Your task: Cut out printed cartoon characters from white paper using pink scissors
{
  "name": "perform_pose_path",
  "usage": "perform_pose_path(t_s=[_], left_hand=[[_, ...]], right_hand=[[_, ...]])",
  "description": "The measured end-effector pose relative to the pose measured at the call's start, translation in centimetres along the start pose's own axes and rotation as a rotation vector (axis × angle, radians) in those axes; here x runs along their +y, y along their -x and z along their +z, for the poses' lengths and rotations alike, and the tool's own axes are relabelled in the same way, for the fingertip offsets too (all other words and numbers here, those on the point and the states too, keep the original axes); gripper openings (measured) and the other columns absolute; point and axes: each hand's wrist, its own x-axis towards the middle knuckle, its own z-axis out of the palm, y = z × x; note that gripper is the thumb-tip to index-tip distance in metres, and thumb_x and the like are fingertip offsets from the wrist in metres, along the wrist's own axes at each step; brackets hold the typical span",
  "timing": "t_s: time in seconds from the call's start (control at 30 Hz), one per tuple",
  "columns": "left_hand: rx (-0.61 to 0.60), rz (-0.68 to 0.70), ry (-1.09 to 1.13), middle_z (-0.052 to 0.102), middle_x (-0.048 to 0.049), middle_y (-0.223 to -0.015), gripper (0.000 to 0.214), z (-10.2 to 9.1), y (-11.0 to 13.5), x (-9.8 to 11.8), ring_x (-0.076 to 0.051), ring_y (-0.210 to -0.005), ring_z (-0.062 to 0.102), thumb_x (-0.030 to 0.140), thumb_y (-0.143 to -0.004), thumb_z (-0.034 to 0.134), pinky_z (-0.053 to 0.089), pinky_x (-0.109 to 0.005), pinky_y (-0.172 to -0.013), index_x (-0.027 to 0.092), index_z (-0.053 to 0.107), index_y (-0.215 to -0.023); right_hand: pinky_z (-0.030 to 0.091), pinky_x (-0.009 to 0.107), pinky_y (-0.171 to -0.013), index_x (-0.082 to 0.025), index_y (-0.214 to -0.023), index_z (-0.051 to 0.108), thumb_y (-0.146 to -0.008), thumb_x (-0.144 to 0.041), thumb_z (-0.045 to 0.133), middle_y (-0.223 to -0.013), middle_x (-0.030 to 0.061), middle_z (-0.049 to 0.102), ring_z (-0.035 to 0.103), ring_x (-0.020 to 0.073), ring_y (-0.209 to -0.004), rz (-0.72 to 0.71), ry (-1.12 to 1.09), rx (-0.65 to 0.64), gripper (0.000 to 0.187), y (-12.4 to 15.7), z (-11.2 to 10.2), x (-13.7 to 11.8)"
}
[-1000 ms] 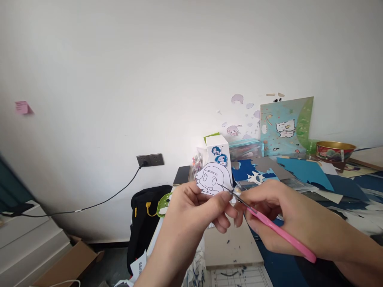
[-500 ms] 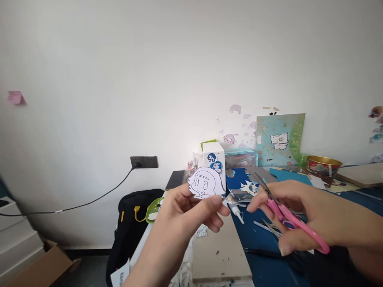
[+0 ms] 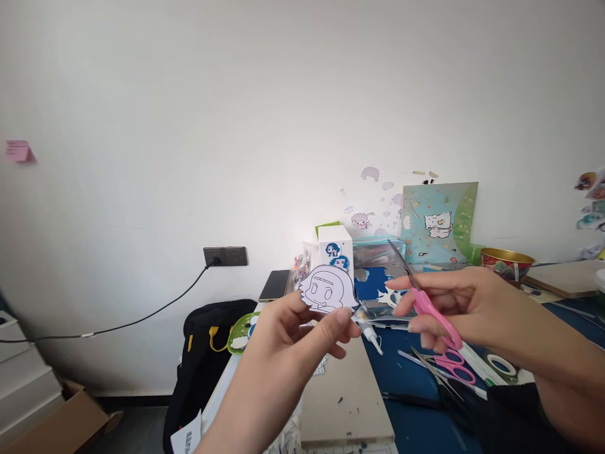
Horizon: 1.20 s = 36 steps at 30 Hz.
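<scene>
The right hand (image 3: 466, 299), gripping scissors (image 3: 433, 314), has withdrawn from the cutout (image 3: 329, 289) the left hand (image 3: 295, 347) pinches before a box (image 3: 336, 236).

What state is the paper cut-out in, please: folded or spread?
Spread: in the left hand, the paper cut-out shows its drawn face without visible crease; lower edge partly hidden.

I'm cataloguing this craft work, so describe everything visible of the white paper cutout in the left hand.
The flat white paper cutout looks like thin card, shaped as a cartoon head with rounded hair and pointed tips. Black lines draw the fringe, two oval eyes and a small mouth; a dark edge shows at its lower right. The bare left hand pinches its bottom edge, thumb in front, holding it up with the drawing toward the camera.
</scene>
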Motion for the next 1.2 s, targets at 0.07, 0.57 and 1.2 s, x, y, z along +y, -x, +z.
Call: perform_pose_path(t_s=[0.07, 0.57, 1.2], left_hand=[[0.007, -0.009, -0.023, 0.074, -0.0011, -0.071, 0.02, 0.0, 0.0, 0.1, -0.012, -0.06, 0.062, 0.038, -0.079, 0.074, 0.045, -0.021, -0.057, 0.02, 0.075, -0.071], [-0.036, 0.052, 0.027, 0.079, -0.0022, -0.092, 0.012, 0.3, -0.3, 0.0, -0.021, -0.09, 0.067, 0.034, -0.082, 0.071, 0.049, -0.026, -0.076, 0.026, 0.08, -0.085], [0.313, 0.172, 0.067, 0.077, -0.003, -0.074, 0.017, 1.6, -2.4, -2.1, -0.02, -0.079, 0.07, 0.032, -0.078, 0.075, 0.053, -0.027, -0.074, 0.017, 0.073, -0.07]], right_hand=[[0.061, 0.031, -0.066, -0.02, -0.109, 0.073, -0.073, -0.033, 0.079, -0.101, 0.0087, 0.072, 0.07, 0.0211, -0.075, -0.022, 0.012, 0.026, 0.039, -0.1, 0.1, 0.1], [0.059, 0.031, -0.07, -0.02, -0.101, 0.065, -0.074, -0.028, 0.077, -0.095, 0.0068, 0.072, 0.071, 0.0222, -0.081, -0.049, 0.049, 0.023, 0.031, -0.9, 1.9, 0.0], [0.043, 0.037, -0.079, -0.022, -0.089, 0.07, -0.09, -0.024, 0.056, -0.093, 0.0058, 0.063, 0.056, 0.024, -0.089, -0.313, 0.139, 0.185, 0.014, -1.4, 5.4, -0.4]])
